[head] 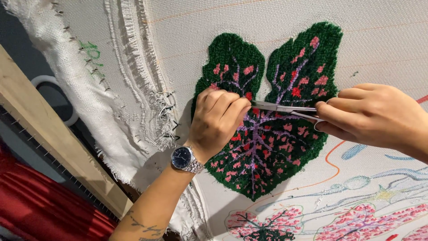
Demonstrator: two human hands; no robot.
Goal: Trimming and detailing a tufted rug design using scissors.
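A tufted leaf [267,147], dark green with pink spots and purple veins, sits on a stretched white backing cloth [383,40]. My left hand [217,120], with a silver wristwatch [185,159] on its wrist, presses its curled fingers against the leaf near the middle. My right hand [374,116] holds small silver scissors [285,108] whose blades point left, their tips close to my left fingertips on the pile.
A wooden frame bar [53,138] with a row of nails runs along the left. Frayed cloth edges [138,76] are stapled there. Red fabric [35,205] lies at lower left. More tufted pink shapes [356,221] and drawn outlines fill the lower right.
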